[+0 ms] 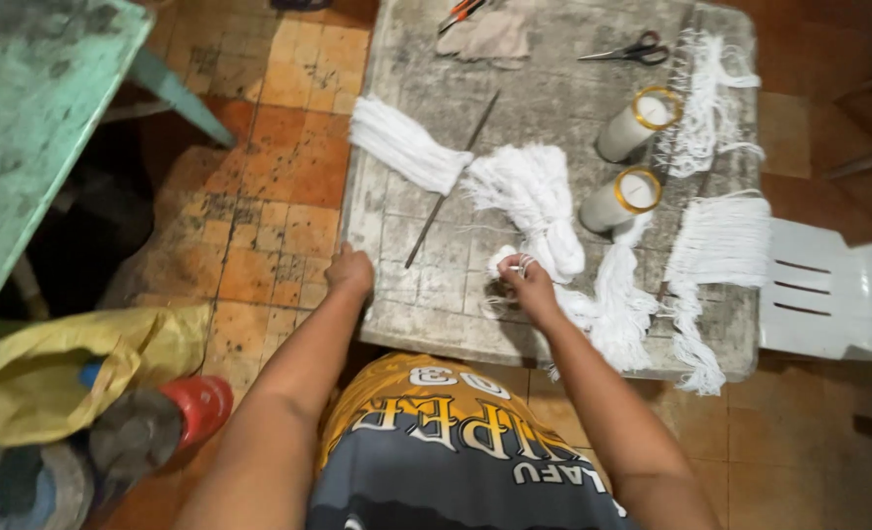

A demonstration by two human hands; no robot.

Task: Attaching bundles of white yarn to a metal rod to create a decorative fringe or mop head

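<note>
Single head view, worn on person's head, looking steeply down and forward, close over both forearms. Left hand [349, 271] and right hand [528, 280] sit mid-frame at near edge of table [554, 88]. Tiled floor [279, 186] left of hands, white chair [833, 294] right. No second view.

On the counter [426, 206] lie two spools of white cord [635, 125], one pair of scissors [630, 50], one thin stick [450, 182], and several bundles of white cord [529, 196].
</note>
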